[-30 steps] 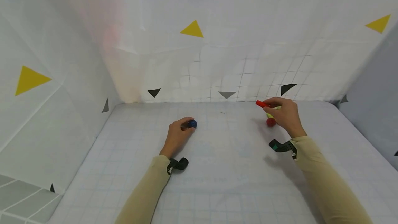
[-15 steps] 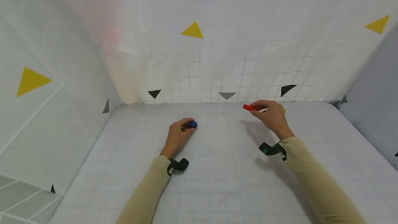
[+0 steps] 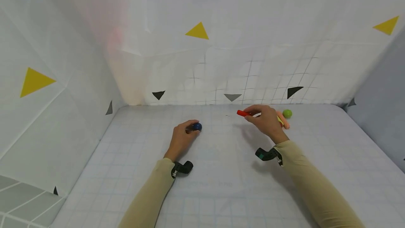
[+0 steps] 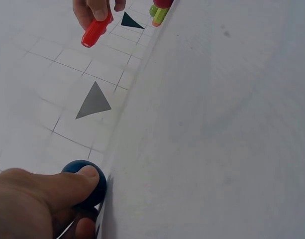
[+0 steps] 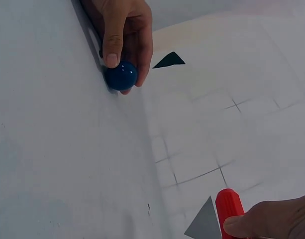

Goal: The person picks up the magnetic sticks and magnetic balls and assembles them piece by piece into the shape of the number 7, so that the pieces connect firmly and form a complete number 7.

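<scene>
My left hand (image 3: 181, 139) pinches a glossy dark blue ball (image 3: 197, 126) at the table surface, thumb on one side of it, as the right wrist view also shows. Held in the air by my right hand (image 3: 265, 119) is a short, thick red stick (image 3: 242, 113) with a ridged, rounded end, gripped between thumb and fingers. Its exact kind is unclear, and its other end is hidden in the hand. A gap of bare table separates the two hands.
Behind my right hand, a green ball (image 3: 287, 113) and an orange-pink stick (image 3: 283, 120) lie on the white table (image 3: 209, 192). A yellow-green piece (image 3: 280, 120) and a red ball (image 4: 163, 3) are partly hidden there. White walls stand around the table.
My right hand has moved left with the red stick, away from the group of objects at the right, uncovering the green ball and orange-pink stick. My left hand stays on the blue ball.
</scene>
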Tool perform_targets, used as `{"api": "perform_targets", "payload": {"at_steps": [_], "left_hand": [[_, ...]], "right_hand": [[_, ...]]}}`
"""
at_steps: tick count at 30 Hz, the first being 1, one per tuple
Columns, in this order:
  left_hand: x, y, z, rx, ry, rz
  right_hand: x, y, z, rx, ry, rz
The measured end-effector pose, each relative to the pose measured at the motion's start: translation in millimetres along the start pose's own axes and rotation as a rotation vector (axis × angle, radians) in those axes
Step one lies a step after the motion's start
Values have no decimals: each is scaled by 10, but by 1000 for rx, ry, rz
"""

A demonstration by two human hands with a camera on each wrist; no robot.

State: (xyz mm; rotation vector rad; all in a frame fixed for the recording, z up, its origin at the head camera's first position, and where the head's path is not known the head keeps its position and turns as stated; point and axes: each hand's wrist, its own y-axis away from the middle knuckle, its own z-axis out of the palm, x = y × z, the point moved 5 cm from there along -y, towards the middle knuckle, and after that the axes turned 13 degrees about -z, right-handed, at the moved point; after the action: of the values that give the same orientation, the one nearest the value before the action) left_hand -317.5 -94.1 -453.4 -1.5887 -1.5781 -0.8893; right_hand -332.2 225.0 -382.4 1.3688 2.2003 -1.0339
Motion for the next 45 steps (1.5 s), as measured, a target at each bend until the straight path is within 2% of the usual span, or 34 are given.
{"api": "perform_targets", "payload": {"at_steps": [12, 39, 45], "left_hand": [[1, 15, 0, 7, 9, -10], [-16, -39, -1, 19, 4, 34], [-53, -40, 19, 15, 2, 3]], "right_hand": [[-129, -63, 253, -65, -37, -18], [-320, -142, 617, -96, -74, -64], [-330, -144, 738, -124, -90, -52]]}}
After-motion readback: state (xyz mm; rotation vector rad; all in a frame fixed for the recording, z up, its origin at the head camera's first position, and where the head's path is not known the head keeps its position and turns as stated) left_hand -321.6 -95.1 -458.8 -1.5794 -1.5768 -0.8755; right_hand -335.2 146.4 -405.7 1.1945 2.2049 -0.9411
